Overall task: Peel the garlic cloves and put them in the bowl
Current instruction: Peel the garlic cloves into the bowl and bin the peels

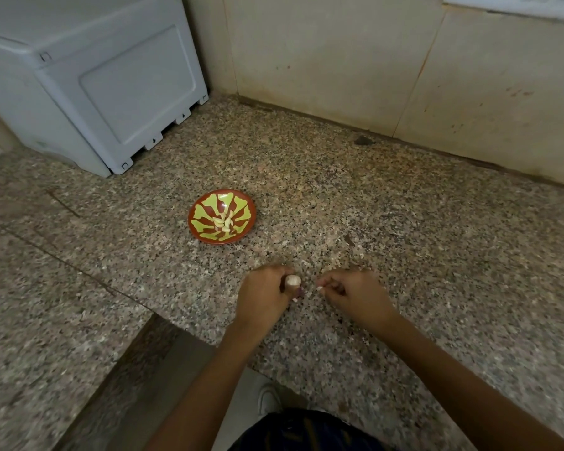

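A single view, worn on the person's head, looks forward and steeply down over a speckled stone tabletop [372, 196]. Both forearms enter from the bottom edge, the left hand [261, 297] and right hand [355, 292] sitting near the lower middle, close to the lens. The wide angle bows the tiled wall [339, 60] at the top; the far right corner is perhaps a window sill, too cropped to tell.

A grey appliance [88, 83] stands on the speckled granite counter [404, 222].
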